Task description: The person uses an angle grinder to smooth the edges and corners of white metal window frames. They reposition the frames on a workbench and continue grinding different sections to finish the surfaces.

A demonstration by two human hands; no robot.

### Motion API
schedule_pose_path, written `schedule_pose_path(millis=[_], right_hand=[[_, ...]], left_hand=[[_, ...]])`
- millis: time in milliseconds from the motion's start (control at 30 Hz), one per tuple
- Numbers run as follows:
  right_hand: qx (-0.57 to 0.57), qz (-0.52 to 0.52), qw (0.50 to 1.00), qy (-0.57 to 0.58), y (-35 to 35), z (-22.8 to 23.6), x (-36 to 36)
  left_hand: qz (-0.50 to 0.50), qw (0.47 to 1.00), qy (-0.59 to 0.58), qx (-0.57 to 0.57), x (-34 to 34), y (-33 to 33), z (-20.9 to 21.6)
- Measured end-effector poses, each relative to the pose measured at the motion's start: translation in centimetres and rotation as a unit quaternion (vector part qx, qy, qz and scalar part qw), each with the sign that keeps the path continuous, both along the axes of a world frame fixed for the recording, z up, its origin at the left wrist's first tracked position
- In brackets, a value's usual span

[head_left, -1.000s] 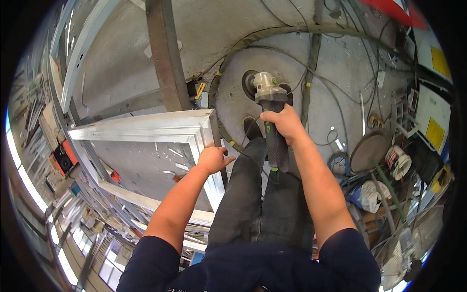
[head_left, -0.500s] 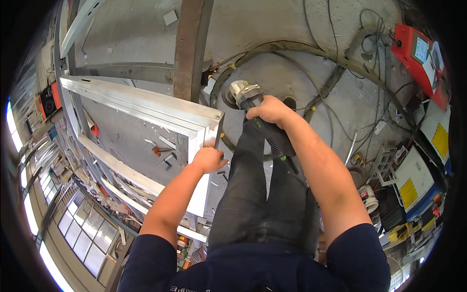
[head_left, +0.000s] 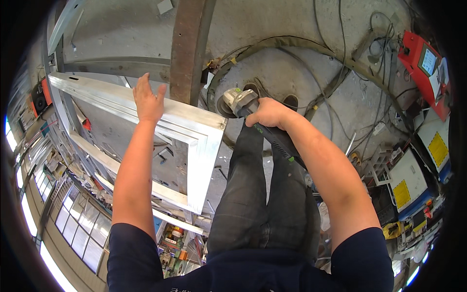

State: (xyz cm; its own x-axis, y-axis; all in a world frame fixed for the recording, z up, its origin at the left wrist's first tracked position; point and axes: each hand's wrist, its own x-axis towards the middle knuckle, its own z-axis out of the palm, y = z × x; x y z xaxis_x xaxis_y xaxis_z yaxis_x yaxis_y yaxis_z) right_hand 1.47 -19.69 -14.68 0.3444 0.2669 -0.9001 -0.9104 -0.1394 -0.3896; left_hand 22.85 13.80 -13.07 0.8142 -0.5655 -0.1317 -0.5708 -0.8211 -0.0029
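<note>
In my right hand (head_left: 267, 115) is an angle grinder (head_left: 275, 135), gripped around its dark body behind the metal gear head. Its disc (head_left: 225, 108) sits just off the near right corner of a silver metal frame (head_left: 198, 155); whether they touch I cannot tell. Over the frame's long upper bar, my left hand (head_left: 149, 100) is spread with the fingers apart and nothing held. It hovers at or just above the bar; contact is not clear.
A brown steel beam (head_left: 187, 58) runs past the frame's far side. Hoses and cables (head_left: 335, 80) loop over the floor. To the right stand a red machine with a screen (head_left: 422, 61) and white cabinets (head_left: 411, 180). Small tools (head_left: 164, 155) lie beneath the frame.
My left hand has let go of the frame's corner and moved left and away along the upper bar, its fingers opening. The grinder stays in my right hand, slightly shifted.
</note>
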Motion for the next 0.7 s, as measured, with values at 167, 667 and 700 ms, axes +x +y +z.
schedule_pose_path(millis=[167, 667, 700], right_hand=[[0.020, 0.021, 1.000, 0.003, -0.3, 0.9, 0.6], [-0.026, 0.107, 0.993, -0.040, -0.4, 1.1, 1.2], [-0.026, 0.102, 0.993, -0.050, -0.4, 0.9, 1.0]], left_hand=[[0.048, 0.997, 0.030, -0.045, -0.2, -0.3, -0.5], [0.065, 0.995, 0.011, -0.070, -0.4, 0.6, -1.2], [0.069, 0.995, 0.013, -0.071, -0.3, 0.4, -1.2]])
